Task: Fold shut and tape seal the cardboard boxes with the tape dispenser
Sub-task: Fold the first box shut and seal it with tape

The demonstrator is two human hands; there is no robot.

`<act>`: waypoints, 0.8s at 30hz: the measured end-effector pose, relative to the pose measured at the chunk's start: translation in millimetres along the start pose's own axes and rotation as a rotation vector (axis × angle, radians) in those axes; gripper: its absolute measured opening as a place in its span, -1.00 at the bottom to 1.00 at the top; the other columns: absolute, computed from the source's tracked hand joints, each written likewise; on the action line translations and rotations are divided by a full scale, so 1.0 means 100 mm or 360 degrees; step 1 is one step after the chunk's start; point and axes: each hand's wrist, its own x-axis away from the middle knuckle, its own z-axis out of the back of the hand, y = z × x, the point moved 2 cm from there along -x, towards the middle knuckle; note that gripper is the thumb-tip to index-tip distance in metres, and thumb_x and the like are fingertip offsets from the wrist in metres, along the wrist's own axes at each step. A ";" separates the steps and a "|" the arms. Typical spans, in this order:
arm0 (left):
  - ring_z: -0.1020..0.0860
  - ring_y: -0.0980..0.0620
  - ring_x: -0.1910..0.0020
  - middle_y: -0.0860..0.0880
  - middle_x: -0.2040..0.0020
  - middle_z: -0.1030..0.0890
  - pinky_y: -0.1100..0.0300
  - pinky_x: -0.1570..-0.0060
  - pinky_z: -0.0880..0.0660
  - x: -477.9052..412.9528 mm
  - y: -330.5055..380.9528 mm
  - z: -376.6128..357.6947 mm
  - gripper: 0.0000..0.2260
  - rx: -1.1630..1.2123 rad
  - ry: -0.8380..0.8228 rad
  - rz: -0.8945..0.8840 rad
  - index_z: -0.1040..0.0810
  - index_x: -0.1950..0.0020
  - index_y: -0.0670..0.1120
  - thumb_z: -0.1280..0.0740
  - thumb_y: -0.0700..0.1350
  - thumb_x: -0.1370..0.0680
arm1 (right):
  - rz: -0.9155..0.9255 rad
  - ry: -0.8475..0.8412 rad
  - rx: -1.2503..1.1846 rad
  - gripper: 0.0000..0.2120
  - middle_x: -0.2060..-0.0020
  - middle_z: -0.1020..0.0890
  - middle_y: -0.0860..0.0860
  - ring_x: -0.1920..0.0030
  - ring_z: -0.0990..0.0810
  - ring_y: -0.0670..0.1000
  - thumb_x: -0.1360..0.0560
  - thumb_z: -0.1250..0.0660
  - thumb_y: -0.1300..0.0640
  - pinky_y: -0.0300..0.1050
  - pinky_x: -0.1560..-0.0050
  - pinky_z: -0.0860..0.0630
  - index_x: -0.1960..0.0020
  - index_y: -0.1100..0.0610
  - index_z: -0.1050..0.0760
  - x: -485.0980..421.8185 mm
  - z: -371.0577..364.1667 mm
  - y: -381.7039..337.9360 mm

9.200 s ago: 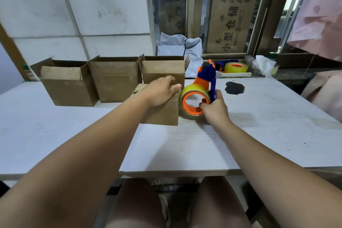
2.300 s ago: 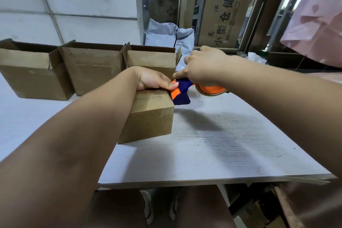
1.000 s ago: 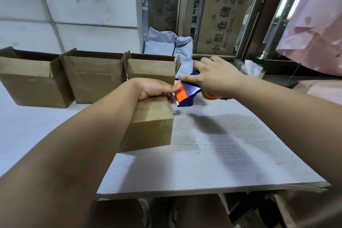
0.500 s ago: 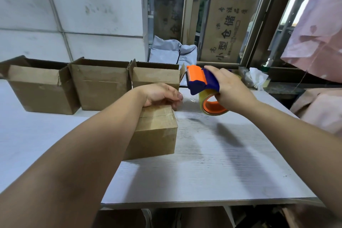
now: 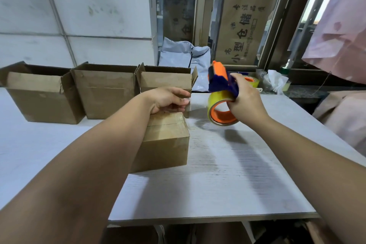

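A small closed cardboard box (image 5: 165,142) sits on the white table (image 5: 227,180), with clear tape along its top seam. My left hand (image 5: 168,100) lies on the far end of the box top, fingers curled over its far edge. My right hand (image 5: 244,99) grips the blue and orange tape dispenser (image 5: 221,95), held in the air to the right of the box, its yellowish tape roll hanging below. Three open cardboard boxes (image 5: 107,89) stand in a row at the back left.
A spare tape roll (image 5: 252,81) and crumpled white paper (image 5: 276,81) lie on the ledge at the back right. Grey plastic bags (image 5: 184,59) lean behind the boxes. Pink cloth (image 5: 340,31) hangs at the right. The table's front edge is near my legs.
My right hand has lifted the dispenser off the box's far end and drawn it away to the right and up. My left hand stays on the box top.
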 end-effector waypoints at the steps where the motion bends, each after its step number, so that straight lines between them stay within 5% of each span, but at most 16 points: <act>1: -0.63 0.12 0.27 0.03 0.24 -0.66 0.21 0.14 -0.45 -0.01 0.00 0.02 -0.82 0.0005 0.0024 0.0001 -0.58 -0.03 -0.02 -0.38 -0.25 -0.50 | -0.0062 0.0041 -0.0046 -0.41 -0.21 -0.52 0.12 -0.20 -0.44 0.16 -0.38 -0.32 0.39 -0.17 -0.07 -0.32 -0.37 0.12 -0.33 0.00 0.01 0.02; 6: -0.58 0.14 0.29 0.07 0.34 -0.62 0.17 0.15 -0.41 0.02 0.04 0.04 -0.90 0.0220 0.0077 -0.0016 -0.58 0.02 -0.01 -0.36 -0.19 -0.52 | -0.0071 0.0136 -0.0118 -0.40 -0.16 -0.54 0.12 -0.13 -0.46 0.14 -0.34 -0.29 0.45 -0.28 0.04 -0.27 -0.34 0.15 -0.34 -0.03 0.09 0.07; 12: -0.55 0.09 0.36 0.03 0.39 -0.59 0.10 0.01 -0.47 0.06 0.05 0.02 -0.85 0.0096 0.0024 -0.0105 -0.51 -0.01 -0.06 -0.34 -0.28 -0.53 | 0.0074 -0.0092 0.0228 -0.38 -0.25 -0.43 0.17 -0.24 -0.38 0.20 -0.41 -0.27 0.41 0.05 -0.11 -0.38 -0.43 0.16 -0.24 0.00 0.05 0.06; 18: -0.51 0.07 0.38 -0.01 0.40 -0.55 0.09 0.04 -0.52 0.06 0.07 -0.04 -0.84 0.0017 0.0055 -0.0148 -0.45 0.06 -0.07 -0.33 -0.32 -0.52 | 0.0179 -0.0209 0.0626 -0.49 -0.18 -0.43 0.17 -0.15 -0.39 0.19 -0.53 -0.23 0.28 0.03 -0.05 -0.36 -0.45 0.14 -0.21 0.08 0.02 0.07; 24: -0.49 0.03 0.32 -0.08 0.27 -0.49 0.21 0.26 -0.60 0.09 0.13 -0.05 -0.80 0.0141 0.0091 -0.0195 -0.38 0.11 -0.06 -0.30 -0.34 -0.53 | 0.0257 -0.0248 0.0958 -0.49 -0.12 -0.45 0.18 -0.08 -0.42 0.18 -0.52 -0.29 0.19 0.00 -0.01 -0.34 -0.43 0.15 -0.24 0.10 0.15 0.24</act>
